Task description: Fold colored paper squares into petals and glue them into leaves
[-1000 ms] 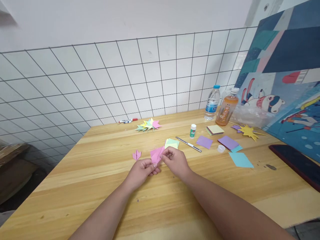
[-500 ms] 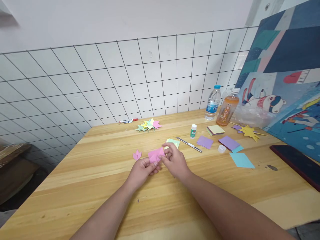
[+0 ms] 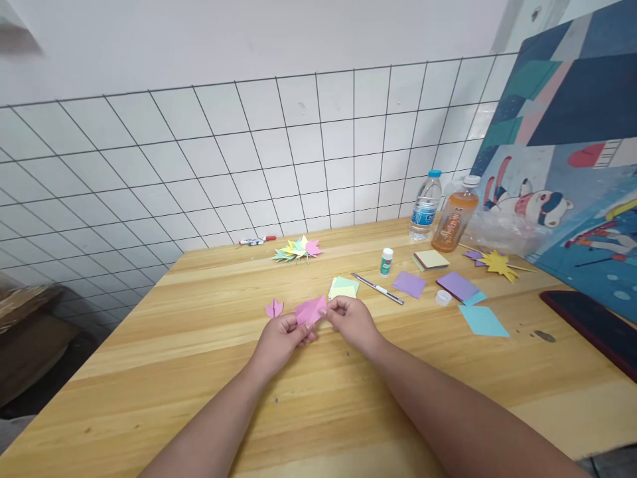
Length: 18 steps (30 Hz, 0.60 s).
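1. Pinching the pink sheet (image 3: 310,309) from both sides, the two hands meet nearer the person than the glue (image 3: 386,263) and to its left.
2. The left hand (image 3: 283,337) has its thumb laid on the sheet's lower edge and its fingers tucked behind; the paper covers part of them.
3. The right hand (image 3: 352,323) is nearly closed, thumb and forefinger tips on the sheet's right corner, the other fingers curled in and mostly out of sight.
4. Folds in the sheet are hard to make out, and I cannot tell whether it touches the bench (image 3: 199,385).
5. Well left of the glue and nearer the person lies a small pink fold (image 3: 274,308), its tip close to the left hand.
6. Just left of the glue are pale notes (image 3: 343,287); how many is unclear.
7. Beyond the glue, far to its left, paper points overlap in a cluster (image 3: 298,249), hiding one another.
8. Right of the glue and farther back, the juice (image 3: 454,219) partly covers a clear bag (image 3: 502,232).
9. Far right of the glue, a phone (image 3: 587,332) is cut off by the picture's edge.
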### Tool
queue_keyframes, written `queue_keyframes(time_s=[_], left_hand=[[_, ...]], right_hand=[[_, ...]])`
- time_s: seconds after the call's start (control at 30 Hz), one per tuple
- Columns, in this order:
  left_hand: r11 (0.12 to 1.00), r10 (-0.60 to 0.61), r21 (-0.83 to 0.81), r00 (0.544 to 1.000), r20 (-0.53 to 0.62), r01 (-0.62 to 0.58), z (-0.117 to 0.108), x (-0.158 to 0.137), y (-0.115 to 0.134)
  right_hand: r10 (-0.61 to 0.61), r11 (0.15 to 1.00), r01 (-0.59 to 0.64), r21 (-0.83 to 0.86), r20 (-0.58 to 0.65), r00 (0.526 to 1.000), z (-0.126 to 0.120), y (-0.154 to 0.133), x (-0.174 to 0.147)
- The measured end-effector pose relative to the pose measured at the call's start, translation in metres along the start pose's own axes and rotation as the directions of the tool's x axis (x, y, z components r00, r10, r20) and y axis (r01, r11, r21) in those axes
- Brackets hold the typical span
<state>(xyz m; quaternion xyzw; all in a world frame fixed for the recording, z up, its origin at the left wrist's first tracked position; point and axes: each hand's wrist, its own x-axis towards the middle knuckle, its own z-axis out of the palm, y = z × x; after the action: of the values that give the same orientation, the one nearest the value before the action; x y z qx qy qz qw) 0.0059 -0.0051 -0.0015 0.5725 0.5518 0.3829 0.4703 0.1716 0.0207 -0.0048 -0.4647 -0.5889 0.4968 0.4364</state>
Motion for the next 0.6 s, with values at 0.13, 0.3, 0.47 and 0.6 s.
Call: queue_keyframes(time_s=[0.13, 0.3, 0.47, 0.6], left_hand=[[1.0, 0.004, 0.014, 1.0, 0.015, -0.004, -0.002, 0.0, -0.002], [0.984, 0.092, 0.136, 0.979, 0.182, -0.117, -0.004, -0.005, 0.001], [0.995, 0.086, 0.035, 0.984, 0.155, -0.092, -0.005, -0.005, 0.004], [0.995, 0.022, -0.096, 0.998, 0.061, -0.017, -0.006, -0.003, 0.004]], right_hand=[[-0.058, 0.997, 0.057, -0.061, -0.026, 0.998, -0.004, -0.004, -0.003], [-0.277, 0.937, 0.291, -0.196, 0.097, 0.956, -0.007, -0.009, -0.01], [-0.192, 0.939, 0.217, -0.266, 0.116, 0.975, -0.006, -0.006, -0.01], [-0.081, 0.987, 0.095, -0.127, 0.109, 0.991, -0.007, -0.002, -0.004]])
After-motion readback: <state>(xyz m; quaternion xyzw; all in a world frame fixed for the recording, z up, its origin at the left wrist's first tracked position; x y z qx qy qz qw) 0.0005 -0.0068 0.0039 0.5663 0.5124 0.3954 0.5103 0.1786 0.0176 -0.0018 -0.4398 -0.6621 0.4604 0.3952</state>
